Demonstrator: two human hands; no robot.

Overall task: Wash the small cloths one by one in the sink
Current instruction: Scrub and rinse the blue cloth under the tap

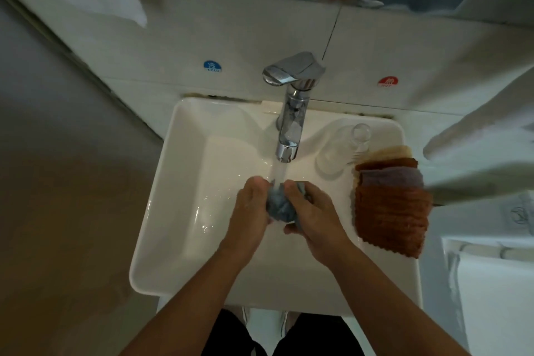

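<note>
A bunched-up blue-grey cloth [278, 206] is held over the white sink [179, 182], right under the running water from the chrome faucet [290, 113]. My left hand [250, 211] grips its left side and my right hand [310, 212] grips its right side, so most of the cloth is hidden between them. On the sink's right rim lies a pile of small cloths [390, 202]: a rust-brown one on top, with purple, brown and beige ones beneath it.
Two clear glasses [344, 150] stand on the rim between the faucet and the cloth pile. White towels [476, 136] hang at the right. Cold and hot stickers mark the wall tiles behind the faucet.
</note>
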